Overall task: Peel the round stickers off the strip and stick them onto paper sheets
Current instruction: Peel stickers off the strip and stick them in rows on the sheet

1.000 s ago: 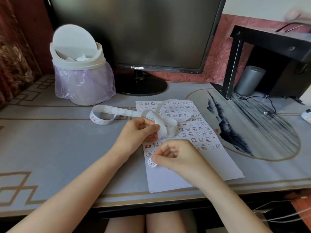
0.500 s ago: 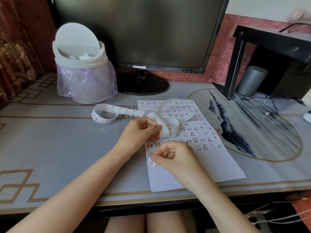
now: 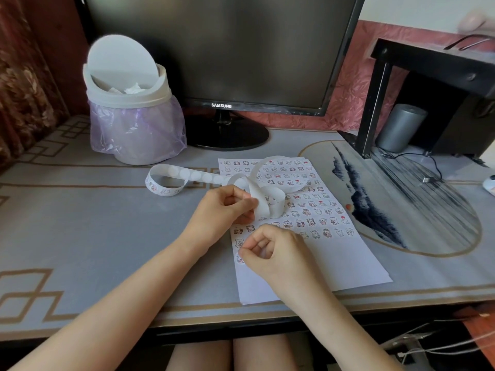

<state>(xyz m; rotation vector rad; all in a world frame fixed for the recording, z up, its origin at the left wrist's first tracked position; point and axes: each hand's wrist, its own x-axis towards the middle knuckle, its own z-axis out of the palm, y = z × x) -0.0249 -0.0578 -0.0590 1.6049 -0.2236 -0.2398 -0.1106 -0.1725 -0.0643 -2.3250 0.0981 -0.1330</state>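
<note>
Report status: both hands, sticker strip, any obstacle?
Left hand grips strip. Right hand curled at sticker on paper sheet; pinch or press unclear. Nothing in the way.

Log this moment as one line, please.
left hand: holds strip | right hand: curled, presses sticker | paper: upper rows filled, lower part blank

Observing black monitor [image 3: 222, 49] standing at back of desk [image 3: 80, 231]; white bin [image 3: 134, 124] with purple liner sitting just left of it; grey cylinder [image 3: 400, 127] standing under black shelf [image 3: 434, 62], far right.
</note>
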